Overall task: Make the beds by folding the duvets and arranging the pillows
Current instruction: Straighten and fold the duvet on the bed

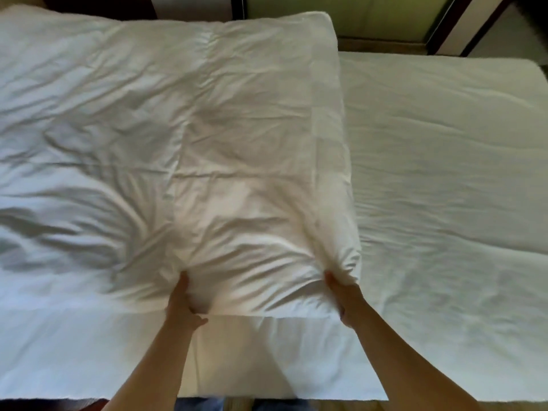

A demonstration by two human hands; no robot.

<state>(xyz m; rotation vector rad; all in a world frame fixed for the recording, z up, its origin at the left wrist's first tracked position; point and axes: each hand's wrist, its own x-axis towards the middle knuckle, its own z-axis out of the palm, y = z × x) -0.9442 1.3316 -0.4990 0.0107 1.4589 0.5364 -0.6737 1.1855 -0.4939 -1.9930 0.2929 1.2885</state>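
Both the left hand [184, 301] and the right hand [341, 295] are gripping the near edge of the duvet [237, 143], held apart, probably to keep its fold straight.

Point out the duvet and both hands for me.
duvet [207, 137], head view, on its wrinkled top.
left hand [182, 301], head view, on the back of the hand.
right hand [344, 298], head view, on the back of the hand.
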